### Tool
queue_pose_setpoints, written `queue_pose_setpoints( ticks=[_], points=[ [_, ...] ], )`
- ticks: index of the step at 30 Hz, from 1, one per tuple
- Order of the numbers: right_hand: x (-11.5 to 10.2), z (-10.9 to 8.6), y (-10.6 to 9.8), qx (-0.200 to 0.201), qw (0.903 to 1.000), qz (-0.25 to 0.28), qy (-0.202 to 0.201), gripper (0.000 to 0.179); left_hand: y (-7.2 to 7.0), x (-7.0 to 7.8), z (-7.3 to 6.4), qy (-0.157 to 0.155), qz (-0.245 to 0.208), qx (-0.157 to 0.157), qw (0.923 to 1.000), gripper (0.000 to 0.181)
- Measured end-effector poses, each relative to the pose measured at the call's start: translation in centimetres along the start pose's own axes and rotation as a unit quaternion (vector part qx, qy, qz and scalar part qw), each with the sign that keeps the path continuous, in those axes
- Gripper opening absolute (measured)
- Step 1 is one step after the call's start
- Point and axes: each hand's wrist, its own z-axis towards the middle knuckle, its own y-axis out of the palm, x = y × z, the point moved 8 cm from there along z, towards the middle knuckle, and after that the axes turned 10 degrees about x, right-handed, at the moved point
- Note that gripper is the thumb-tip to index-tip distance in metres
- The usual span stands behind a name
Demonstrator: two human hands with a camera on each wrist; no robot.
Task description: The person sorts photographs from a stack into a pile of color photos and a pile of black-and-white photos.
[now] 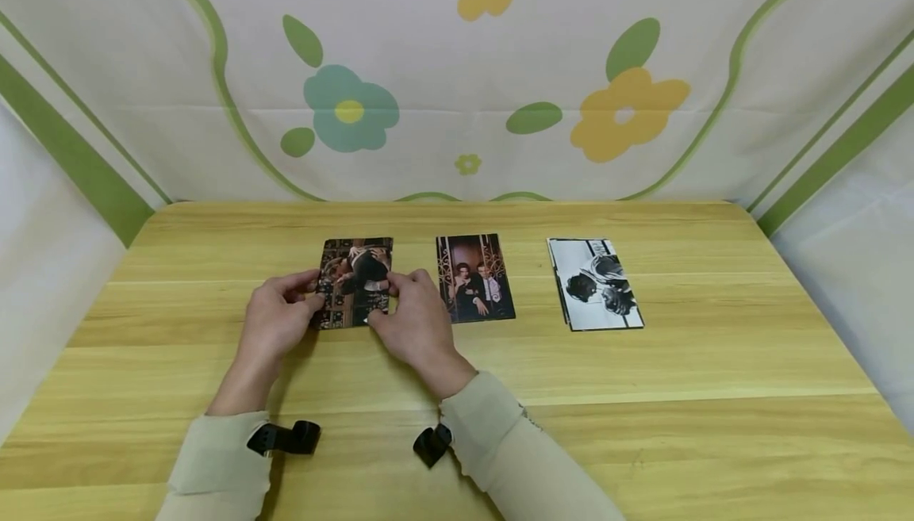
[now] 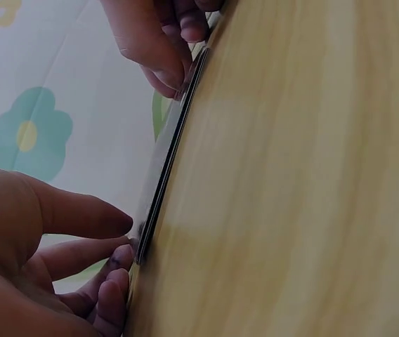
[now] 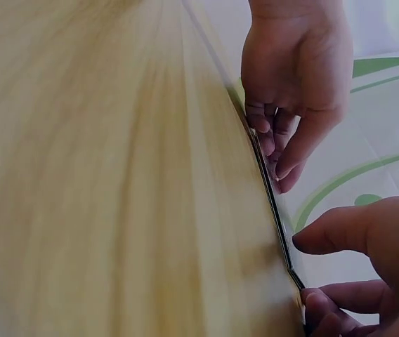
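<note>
A small stack of photo cards (image 1: 355, 287) lies on the left part of the table, its top picture dark and turned sideways. My left hand (image 1: 278, 316) holds the stack's left edge with thumb and fingertips. Opposite it, my right hand (image 1: 417, 323) grips the right edge, its thumb over the near right corner. From the left wrist view, the stack shows as a thin dark edge (image 2: 168, 165) between the left hand (image 2: 52, 253) and the right hand (image 2: 154, 45). In the right wrist view that edge (image 3: 273, 196) bends near the right hand (image 3: 368, 267).
Just right of my right hand lies another photo card (image 1: 474, 277) showing two seated people. Farther right is a slightly uneven pile of black-and-white photo cards (image 1: 598, 285). A flowered cloth (image 1: 428, 156) hangs behind the wooden table (image 1: 678, 442).
</note>
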Motion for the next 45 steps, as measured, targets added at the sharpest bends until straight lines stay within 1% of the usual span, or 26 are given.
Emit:
queue_pose_setpoints(
  ticks=[4,9,13,16,19,21,23,24,26,30,32,34,37,39,42,45],
  points=[
    [0.0,0.0,0.0,-0.002,1.0,0.004,0.001,0.064,0.1,-0.1,0.0,0.0,0.002,-0.005,1.0,0.055],
    [0.2,-0.1,-0.1,-0.001,0.9998,0.021,0.005,0.065,0.1,-0.1,-0.1,-0.006,-0.009,-0.006,0.9999,0.056],
    [0.3,0.0,-0.3,-0.005,0.9982,0.06,0.0,0.061,0.0,-0.1,-0.3,-0.015,-0.027,-0.001,0.9995,0.057],
    [0.4,0.1,-0.7,-0.009,0.9957,0.09,-0.021,0.056,0.0,0.2,-0.5,-0.021,-0.045,0.003,0.9988,0.055],
    [0.7,0.2,-1.7,-0.003,0.9924,0.11,-0.056,0.051,0.4,1.3,-0.9,-0.018,-0.064,0.006,0.9977,0.052],
    [1.0,0.3,-2.7,0.006,0.9908,0.113,-0.074,0.05,0.7,2.4,-1.4,-0.008,-0.079,0.005,0.9969,0.05],
    [1.5,0.4,-3.9,0.017,0.9889,0.121,-0.085,0.049,1.4,3.8,-1.9,0.008,-0.089,0.002,0.996,0.047],
    [1.8,0.6,-4.5,0.027,0.9883,0.12,-0.09,0.049,1.8,4.5,-2.2,0.022,-0.092,-0.002,0.9955,0.046],
    [2.5,0.8,-5.9,0.042,0.9877,0.118,-0.093,0.048,2.9,5.8,-2.8,0.047,-0.098,-0.014,0.994,0.043],
    [4.2,1.0,-8.8,0.07,0.986,0.125,-0.085,0.046,5.7,7.7,-3.7,0.078,-0.11,-0.044,0.9899,0.042],
    [5.4,1.0,-10.4,0.088,0.9852,0.131,-0.067,0.046,6.9,8.3,-4.0,0.084,-0.113,-0.057,0.9884,0.042],
    [6.6,0.8,-12.1,0.115,0.9834,0.132,-0.048,0.045,7.6,8.6,-4.3,0.081,-0.116,-0.064,0.9879,0.043],
    [8.5,0.5,-14.5,0.156,0.9797,0.124,-0.02,0.043,7.8,8.8,-4.5,0.076,-0.116,-0.066,0.9882,0.044],
    [9.4,0.4,-15.5,0.171,0.9784,0.116,-0.005,0.043,7.6,8.8,-4.4,0.07,-0.115,-0.063,0.9889,0.045],
    [10.1,0.5,-15.9,0.171,0.9794,0.107,0.005,0.043,7.5,8.6,-4.3,0.065,-0.114,-0.059,0.9896,0.046],
    [10.2,0.9,-15.3,0.156,0.9819,0.107,0.006,0.045,7.8,8.5,-4.3,0.058,-0.102,-0.062,0.9912,0.047]
  ],
)
